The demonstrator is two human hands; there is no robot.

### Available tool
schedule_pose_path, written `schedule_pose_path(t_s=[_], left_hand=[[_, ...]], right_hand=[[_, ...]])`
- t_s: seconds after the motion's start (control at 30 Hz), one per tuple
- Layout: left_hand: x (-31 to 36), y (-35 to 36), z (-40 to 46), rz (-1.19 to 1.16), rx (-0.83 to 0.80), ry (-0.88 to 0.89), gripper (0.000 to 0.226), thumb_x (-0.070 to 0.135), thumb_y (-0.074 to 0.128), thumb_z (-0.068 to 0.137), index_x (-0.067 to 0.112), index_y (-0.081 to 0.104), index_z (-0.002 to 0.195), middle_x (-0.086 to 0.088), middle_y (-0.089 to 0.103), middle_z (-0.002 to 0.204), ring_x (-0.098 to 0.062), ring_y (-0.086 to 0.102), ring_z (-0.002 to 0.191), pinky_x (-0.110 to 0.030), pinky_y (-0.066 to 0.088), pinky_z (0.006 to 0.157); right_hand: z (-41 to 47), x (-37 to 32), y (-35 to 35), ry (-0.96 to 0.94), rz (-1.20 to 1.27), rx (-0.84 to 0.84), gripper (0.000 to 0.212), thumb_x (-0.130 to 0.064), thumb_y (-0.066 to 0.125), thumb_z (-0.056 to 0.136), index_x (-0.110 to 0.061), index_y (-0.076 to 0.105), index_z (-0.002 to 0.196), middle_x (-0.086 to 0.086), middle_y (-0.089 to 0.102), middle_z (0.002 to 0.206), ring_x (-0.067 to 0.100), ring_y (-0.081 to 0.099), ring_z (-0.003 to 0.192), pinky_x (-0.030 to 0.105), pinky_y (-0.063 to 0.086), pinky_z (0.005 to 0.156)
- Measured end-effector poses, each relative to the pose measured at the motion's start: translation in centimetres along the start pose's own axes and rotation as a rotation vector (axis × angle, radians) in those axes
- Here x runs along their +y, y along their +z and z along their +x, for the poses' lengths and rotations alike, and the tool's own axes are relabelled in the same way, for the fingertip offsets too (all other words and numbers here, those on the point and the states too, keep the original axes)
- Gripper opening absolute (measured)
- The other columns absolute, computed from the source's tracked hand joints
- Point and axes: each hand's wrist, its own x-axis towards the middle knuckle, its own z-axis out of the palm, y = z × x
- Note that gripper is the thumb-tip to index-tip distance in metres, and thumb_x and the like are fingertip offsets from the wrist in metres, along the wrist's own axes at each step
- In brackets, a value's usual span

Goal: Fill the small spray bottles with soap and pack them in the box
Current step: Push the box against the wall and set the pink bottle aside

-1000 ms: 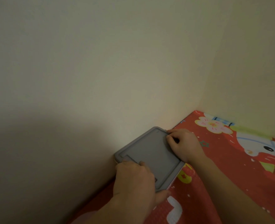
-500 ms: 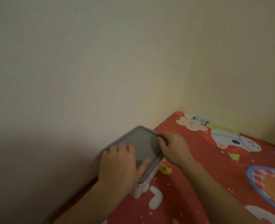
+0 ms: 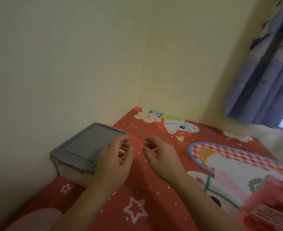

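Both hands, left hand (image 3: 115,157) and right hand (image 3: 162,155), loose, holding nothing. I guess lidded plastic box (image 3: 85,147) stiff, light; take by sides.

cream walls (image 3: 87,55), blue curtain (image 3: 262,72), red sheet (image 3: 154,189)

A bed (image 3: 154,189) with a red cartoon-print sheet; a lidded grey-topped box (image 3: 80,152) sits on it against the wall.

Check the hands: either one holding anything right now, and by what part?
Nothing is held. The left hand and right hand hover with loosely curled fingers above the red sheet, both clear of the closed grey-lidded box.
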Motion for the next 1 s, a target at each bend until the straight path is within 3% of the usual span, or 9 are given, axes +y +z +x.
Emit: schedule_pose_path(t_s=[0.2, 0.37, 0.5, 0.63, 0.73, 0.87, 1.0], left_hand=[[2.4, 4.5, -1.9, -0.205, -0.086, -0.012, 0.010, 0.035, 0.058, 0.090, 0.031, 0.061, 0.098, 0.014, 0.068, 0.086, -0.006, 0.067, 0.082, -0.022, 0.053, 0.069], [3.9, 8.3, -3.7, -0.374, -0.187, -0.058, 0.011, 0.027, 0.064, 0.094, 0.036, 0.059, 0.095, 0.014, 0.068, 0.090, -0.010, 0.070, 0.079, -0.031, 0.056, 0.069], [5.5, 10.4, -4.5, -0.493, -0.260, -0.075, 0.012, 0.032, 0.062, 0.093, 0.042, 0.058, 0.097, 0.003, 0.068, 0.085, -0.017, 0.071, 0.077, -0.042, 0.058, 0.072], [6.6, 12.2, -5.4, -0.509, -0.324, -0.089, 0.018, 0.024, 0.062, 0.096, 0.041, 0.058, 0.095, 0.004, 0.069, 0.084, -0.018, 0.071, 0.078, -0.040, 0.058, 0.074], [7.3, 13.7, -6.1, -0.511, -0.396, -0.116, 0.018, 0.022, 0.062, 0.097, 0.039, 0.058, 0.093, 0.006, 0.071, 0.083, -0.015, 0.071, 0.079, -0.042, 0.057, 0.073], [8.6, 15.8, -7.2, -0.518, -0.485, -0.125, 0.011, 0.035, 0.060, 0.094, 0.046, 0.056, 0.093, 0.007, 0.070, 0.090, -0.017, 0.070, 0.087, -0.050, 0.058, 0.075], [9.4, 17.8, -8.1, -0.511, -0.586, -0.142, 0.005, 0.042, 0.060, 0.094, 0.044, 0.056, 0.097, 0.010, 0.067, 0.097, -0.012, 0.068, 0.093, -0.042, 0.059, 0.079]], right_hand=[[-5.0, 1.9, -3.1, 0.119, 0.030, 0.180, 0.024, -0.027, 0.062, 0.089, -0.020, 0.067, 0.112, -0.013, 0.070, 0.090, 0.002, 0.065, 0.080, 0.022, 0.053, 0.073], [-9.7, 3.9, -4.9, 0.258, 0.025, 0.278, 0.017, -0.023, 0.066, 0.090, -0.022, 0.068, 0.107, -0.019, 0.066, 0.084, -0.003, 0.063, 0.080, 0.006, 0.044, 0.064], [-12.5, 5.1, -6.3, 0.346, 0.030, 0.302, 0.014, -0.023, 0.064, 0.093, -0.027, 0.066, 0.106, -0.027, 0.062, 0.080, -0.006, 0.061, 0.087, 0.012, 0.047, 0.064], [-14.5, 6.3, -7.5, 0.408, 0.039, 0.380, 0.015, -0.027, 0.064, 0.093, -0.027, 0.067, 0.108, -0.019, 0.069, 0.088, -0.001, 0.065, 0.083, 0.022, 0.054, 0.067], [-15.9, 6.7, -8.6, 0.422, 0.022, 0.413, 0.013, -0.028, 0.063, 0.094, -0.029, 0.066, 0.107, -0.018, 0.070, 0.087, 0.001, 0.067, 0.078, 0.022, 0.054, 0.065], [-18.0, 7.4, -10.7, 0.437, -0.054, 0.451, 0.013, -0.018, 0.066, 0.092, -0.029, 0.066, 0.098, -0.017, 0.070, 0.080, -0.002, 0.066, 0.077, 0.015, 0.051, 0.062], [-20.1, 8.6, -12.4, 0.490, -0.104, 0.561, 0.025, -0.012, 0.066, 0.090, -0.037, 0.062, 0.091, -0.018, 0.070, 0.075, -0.001, 0.065, 0.069, 0.019, 0.050, 0.058]])
